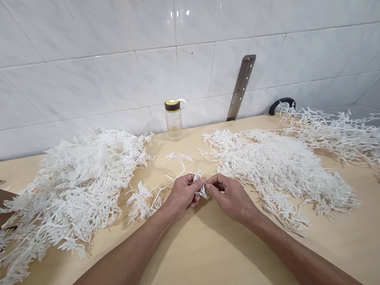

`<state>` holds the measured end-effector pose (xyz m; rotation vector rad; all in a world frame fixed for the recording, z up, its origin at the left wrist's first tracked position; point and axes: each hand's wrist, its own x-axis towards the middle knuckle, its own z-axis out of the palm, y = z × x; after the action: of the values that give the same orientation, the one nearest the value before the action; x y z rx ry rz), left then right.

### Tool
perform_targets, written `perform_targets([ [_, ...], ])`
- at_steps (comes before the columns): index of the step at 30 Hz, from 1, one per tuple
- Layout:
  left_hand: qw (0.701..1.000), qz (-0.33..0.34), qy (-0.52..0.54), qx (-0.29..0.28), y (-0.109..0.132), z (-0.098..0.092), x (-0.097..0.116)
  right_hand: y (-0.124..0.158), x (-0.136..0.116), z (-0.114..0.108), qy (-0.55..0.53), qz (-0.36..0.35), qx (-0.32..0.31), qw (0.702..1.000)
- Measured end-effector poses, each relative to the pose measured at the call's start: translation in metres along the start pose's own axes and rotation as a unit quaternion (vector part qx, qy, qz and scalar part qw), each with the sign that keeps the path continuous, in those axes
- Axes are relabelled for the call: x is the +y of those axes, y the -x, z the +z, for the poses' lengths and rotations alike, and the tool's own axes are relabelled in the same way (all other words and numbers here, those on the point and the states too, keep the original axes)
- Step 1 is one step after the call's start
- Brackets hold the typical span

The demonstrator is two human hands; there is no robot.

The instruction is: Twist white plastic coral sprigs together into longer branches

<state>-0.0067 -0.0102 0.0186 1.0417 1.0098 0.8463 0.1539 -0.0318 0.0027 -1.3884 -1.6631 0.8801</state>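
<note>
Near the middle of the table, my left hand (184, 193) is closed on a small bunch of white branching strands (201, 192). My right hand (225, 195) is pinched at the right side of the same bunch, its fingertips almost meeting those of my left hand. A longer white branching stem (180, 172) curves over the table just behind and left of my left hand. Beside it lies a small white clump (141, 202). Large heaps of white branching pieces lie on the left (91, 185) and on the right (274, 166).
A clear bottle (174, 121) with a dark and yellow lid stands at the table's back edge. A metal strip (242, 88) leans on the tiled wall, with a black curved handle (281, 103) to its right. More white branches (347, 134) spread at the far right.
</note>
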Motion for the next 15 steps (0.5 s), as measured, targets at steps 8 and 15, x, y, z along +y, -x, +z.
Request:
perform_targets([
  [8,0.997,0.018,-0.066,0.024,-0.003,0.001,-0.007,0.004,-0.009,0.001,0.084,-0.022,0.012,0.996],
  [15,0.961,0.156,-0.201,0.111,0.002,0.008,-0.012,-0.001,-0.007,0.003,0.158,0.002,0.014,0.987],
])
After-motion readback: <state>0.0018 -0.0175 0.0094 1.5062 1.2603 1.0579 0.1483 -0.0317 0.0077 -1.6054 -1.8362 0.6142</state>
